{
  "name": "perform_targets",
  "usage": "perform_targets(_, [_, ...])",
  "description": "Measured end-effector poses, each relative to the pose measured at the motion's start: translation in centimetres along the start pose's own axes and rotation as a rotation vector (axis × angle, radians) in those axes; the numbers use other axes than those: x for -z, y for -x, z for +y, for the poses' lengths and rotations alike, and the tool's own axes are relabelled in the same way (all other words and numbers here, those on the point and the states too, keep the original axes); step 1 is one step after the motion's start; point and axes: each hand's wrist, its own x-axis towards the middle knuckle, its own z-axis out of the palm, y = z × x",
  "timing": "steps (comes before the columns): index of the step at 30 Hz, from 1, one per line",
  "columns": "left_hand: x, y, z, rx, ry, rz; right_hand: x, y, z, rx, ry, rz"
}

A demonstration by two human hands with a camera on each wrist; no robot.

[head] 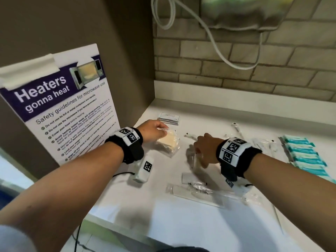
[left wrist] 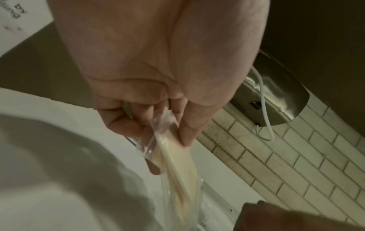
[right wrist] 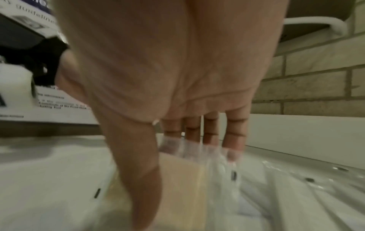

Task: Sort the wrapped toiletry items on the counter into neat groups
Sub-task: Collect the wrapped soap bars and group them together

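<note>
On the white counter (head: 209, 113), my left hand (head: 160, 130) pinches the clear wrapper of a cream pad packet (head: 168, 142) at its near-left corner; the packet rests on the counter. In the left wrist view the thumb and fingers of that hand (left wrist: 164, 134) grip the wrapper's end, and the cream pad packet (left wrist: 177, 164) hangs away from them. My right hand (head: 199, 153) holds a second cream pad packet (head: 197, 161) at centre. Up close, the right hand (right wrist: 187, 156) has its thumb in front of the second packet (right wrist: 183, 179) and its fingers behind the wrapper.
A stack of white sachets (head: 169, 118) lies at the back. Teal packets (head: 303, 155) lie in a row at the right. A wrapped comb (head: 198, 194) lies near the front edge, with thin wrapped items (head: 263, 144) behind my right wrist. A microwave safety poster (head: 63, 110) stands on the left.
</note>
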Motion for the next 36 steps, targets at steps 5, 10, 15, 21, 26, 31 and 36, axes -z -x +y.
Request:
perform_targets(5, [-0.5,-0.4,-0.8,0.004,-0.039,-0.018,1.8,-1.3,-1.3,0.09,-0.416,0.188])
perform_targets(10, [-1.6,-0.1,-2.0,-0.004,0.07,-0.035,2.5,-3.4,-3.4,0.074,-0.506,0.334])
perform_targets(15, [-1.4,1.2,-2.4,-0.058,0.328,-0.108,0.7,-4.7,-4.5,0.0,-0.565,0.441])
perform_targets(21, [-2.2,1.7,-3.6,-0.124,0.227,-0.232,-0.1,-4.9,-4.8,-0.192,-0.395,0.382])
perform_targets(26, [-2.4,1.7,-2.8,0.028,-0.072,-0.291,-0.8,-5.0,-4.8,-0.095,-0.201,0.252])
perform_targets(31, [-1.4,1.8,-2.1,-0.025,-0.533,-0.303,-0.9,-5.5,-4.8,-0.107,-0.329,0.201])
perform_targets(36, [-0.4,1.7,-3.1,-0.051,-0.486,-0.312,-0.1,-6.0,-3.7,-0.047,-0.317,0.175])
